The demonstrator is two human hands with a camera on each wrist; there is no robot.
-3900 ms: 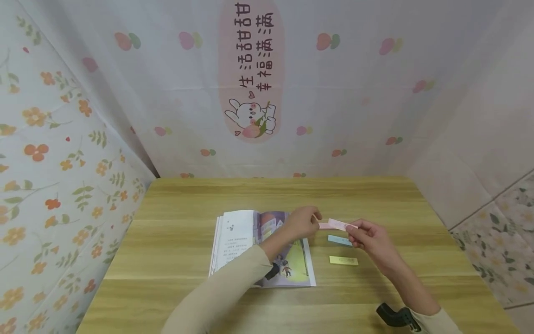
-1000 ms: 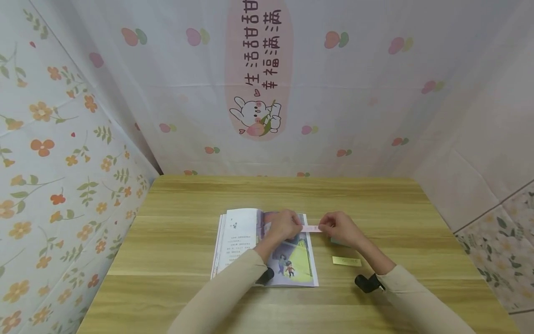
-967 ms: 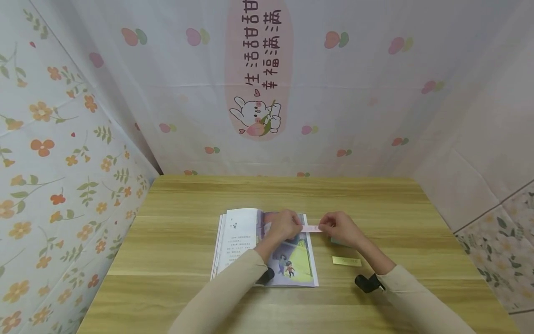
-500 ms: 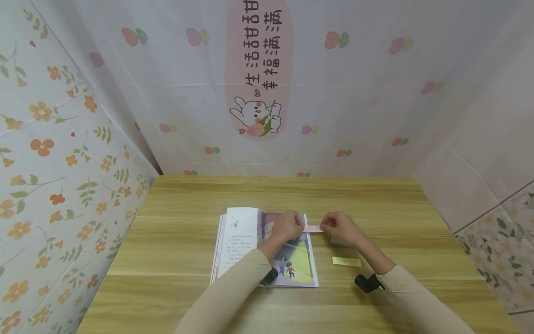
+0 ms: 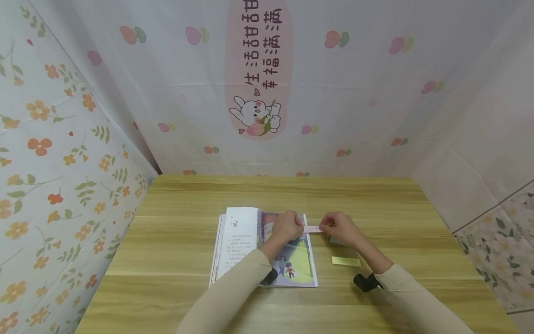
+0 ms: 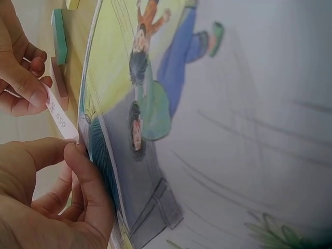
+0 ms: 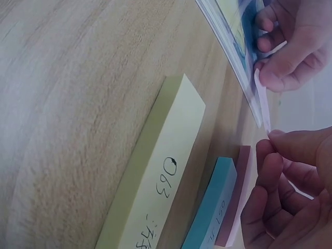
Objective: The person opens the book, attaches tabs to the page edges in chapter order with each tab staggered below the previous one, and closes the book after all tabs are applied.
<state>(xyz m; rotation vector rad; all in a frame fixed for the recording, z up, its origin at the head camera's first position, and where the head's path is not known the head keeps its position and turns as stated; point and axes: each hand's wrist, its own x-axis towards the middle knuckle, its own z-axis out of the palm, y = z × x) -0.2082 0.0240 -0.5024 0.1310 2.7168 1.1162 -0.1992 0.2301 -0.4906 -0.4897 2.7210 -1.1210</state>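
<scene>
An open picture book lies in the middle of the wooden table. A thin pink paper strip spans from the book's right page edge to my right hand. My left hand pinches the strip's left end against the edge of the illustrated page. My right hand pinches the other end between thumb and fingertips. In the left wrist view the strip shows printed figures. In the right wrist view the strip runs from my left hand to my right hand.
Beside the book lie a yellow sticky pad, a blue pad and a pink pad, the last two under my right hand in the head view. Patterned cloth walls close the table on three sides.
Since 3.9 s ago both hands have carried the pink strip left and down to the book's right page edge. Over the last second they have barely moved.
</scene>
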